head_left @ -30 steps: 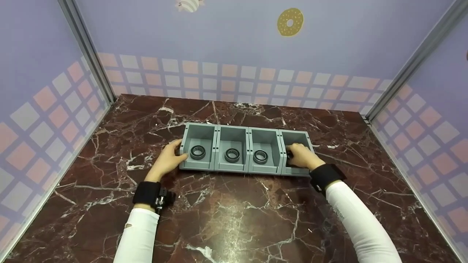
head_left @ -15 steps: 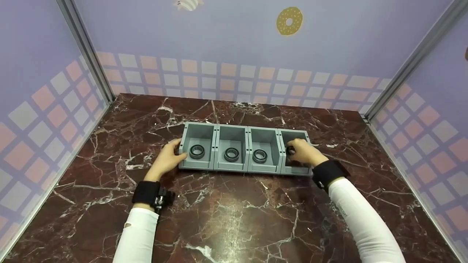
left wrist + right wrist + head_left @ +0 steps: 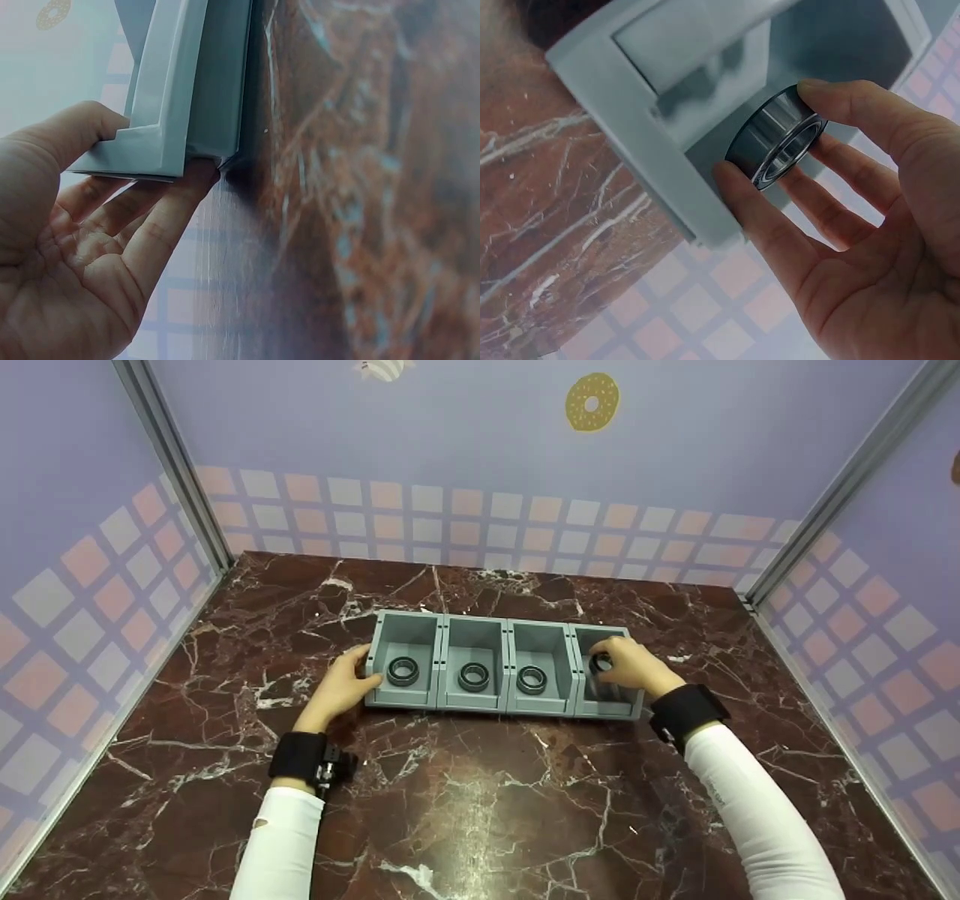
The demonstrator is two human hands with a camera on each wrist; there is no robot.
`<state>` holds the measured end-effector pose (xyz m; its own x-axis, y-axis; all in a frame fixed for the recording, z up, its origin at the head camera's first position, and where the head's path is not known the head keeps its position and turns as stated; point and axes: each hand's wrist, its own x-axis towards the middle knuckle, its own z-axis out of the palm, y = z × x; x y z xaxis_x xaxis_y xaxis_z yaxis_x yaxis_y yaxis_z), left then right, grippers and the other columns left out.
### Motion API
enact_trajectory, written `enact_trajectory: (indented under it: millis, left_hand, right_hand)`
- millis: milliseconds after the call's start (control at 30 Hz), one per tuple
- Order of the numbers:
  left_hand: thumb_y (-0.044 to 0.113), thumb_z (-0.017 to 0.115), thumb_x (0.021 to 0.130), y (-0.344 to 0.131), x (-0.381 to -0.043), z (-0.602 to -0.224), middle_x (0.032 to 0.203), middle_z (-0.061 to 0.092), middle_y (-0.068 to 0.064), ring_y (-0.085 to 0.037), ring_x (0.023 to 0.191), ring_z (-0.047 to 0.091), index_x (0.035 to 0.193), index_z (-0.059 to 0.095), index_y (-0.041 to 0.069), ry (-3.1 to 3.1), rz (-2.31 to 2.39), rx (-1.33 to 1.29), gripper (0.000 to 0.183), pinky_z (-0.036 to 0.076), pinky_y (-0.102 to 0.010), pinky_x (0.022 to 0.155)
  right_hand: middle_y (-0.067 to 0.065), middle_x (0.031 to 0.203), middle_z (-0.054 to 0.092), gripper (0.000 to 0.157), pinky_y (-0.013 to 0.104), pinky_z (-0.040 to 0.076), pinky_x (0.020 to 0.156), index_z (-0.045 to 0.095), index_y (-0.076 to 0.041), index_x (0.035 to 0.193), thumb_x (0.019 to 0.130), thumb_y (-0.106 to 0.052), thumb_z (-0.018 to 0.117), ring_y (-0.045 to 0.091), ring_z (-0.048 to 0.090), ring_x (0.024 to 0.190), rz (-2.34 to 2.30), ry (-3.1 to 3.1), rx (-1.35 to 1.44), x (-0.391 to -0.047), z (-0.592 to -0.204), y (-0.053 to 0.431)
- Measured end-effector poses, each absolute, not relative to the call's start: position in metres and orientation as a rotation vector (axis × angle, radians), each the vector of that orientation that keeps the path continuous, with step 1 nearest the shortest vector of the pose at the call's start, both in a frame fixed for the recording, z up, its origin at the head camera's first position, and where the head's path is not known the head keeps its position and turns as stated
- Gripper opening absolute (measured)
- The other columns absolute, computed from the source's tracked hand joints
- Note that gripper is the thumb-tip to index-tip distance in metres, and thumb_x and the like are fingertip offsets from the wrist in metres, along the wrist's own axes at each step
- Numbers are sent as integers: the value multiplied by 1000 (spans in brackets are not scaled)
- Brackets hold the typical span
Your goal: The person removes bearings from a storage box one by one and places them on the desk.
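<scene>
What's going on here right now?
A person has both hands on a row of four gray bins on a dark, marbled tabletop. The right hand pinches a metal ring, tilted, at the rightmost bin; I can't tell whether it is fully clear of the rim. The left hand grips the outer end of the leftmost bin. The other three bins each have one similar ring lying inside.

Bins (image 3: 471,703): plain grey-blue. Bearings (image 3: 769,131): black, with silver metallic sheen. Counter (image 3: 225,705): dark red-brown, white veining. Walls (image 3: 465,427): lilac, gridded with pink and whitish squares (image 3: 465,501). Doughnut print (image 3: 577,405): mustard, pale speckles. Sleeves (image 3: 277,844): white. Wristbands (image 3: 295,755): black.
</scene>
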<state>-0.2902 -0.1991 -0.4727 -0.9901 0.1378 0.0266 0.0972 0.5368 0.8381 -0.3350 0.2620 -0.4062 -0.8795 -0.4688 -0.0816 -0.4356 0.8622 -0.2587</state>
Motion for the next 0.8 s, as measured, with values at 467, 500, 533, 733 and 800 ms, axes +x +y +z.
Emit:
enact_trajectory:
  millis: [467, 500, 533, 733, 800]
  left_hand:
    - [2, 57, 97, -199, -290, -473, 157, 39, -35, -48, 136, 52, 154, 32, -13, 2722, 1505, 202, 64, 41, -56, 117]
    - [2, 57, 97, -199, -290, -473, 157, 38, -36, -48, 137, 51, 154, 32, -13, 2723, 1504, 203, 64, 40, -56, 118]
    - [2, 57, 97, -198, -291, -473, 157, 38, -36, -48, 138, 50, 154, 32, -13, 2724, 1507, 206, 64, 40, -56, 119]
    - [1, 57, 96, -198, -290, -473, 154, 42, -35, -48, 135, 52, 153, 34, -13, 2718, 1520, 210, 63, 41, -55, 118]
    - [1, 57, 96, -197, -290, -473, 154, 43, -35, -48, 136, 52, 154, 33, -13, 2713, 1515, 211, 63, 41, -56, 118]
  right_hand:
    - [28, 118, 71, 41, 52, 51, 83, 68, 9, 125, 86, -2, 69, 38, 66, 96, -413, 2909, -767, -321, -387, 259]
    - [28, 118, 71, 41, 53, 52, 84, 68, 9, 125, 86, -2, 69, 39, 67, 98, -413, 2912, -771, -320, -387, 260]
    - [29, 118, 70, 40, 54, 53, 86, 68, 9, 125, 86, -2, 69, 41, 67, 100, -413, 2915, -775, -319, -386, 260]
    - [31, 121, 68, 39, 59, 54, 94, 67, 9, 125, 89, -3, 68, 48, 66, 113, -424, 2922, -801, -312, -383, 264]
    - [31, 121, 69, 38, 59, 54, 93, 67, 10, 125, 89, -3, 68, 47, 66, 112, -432, 2925, -814, -310, -382, 265]
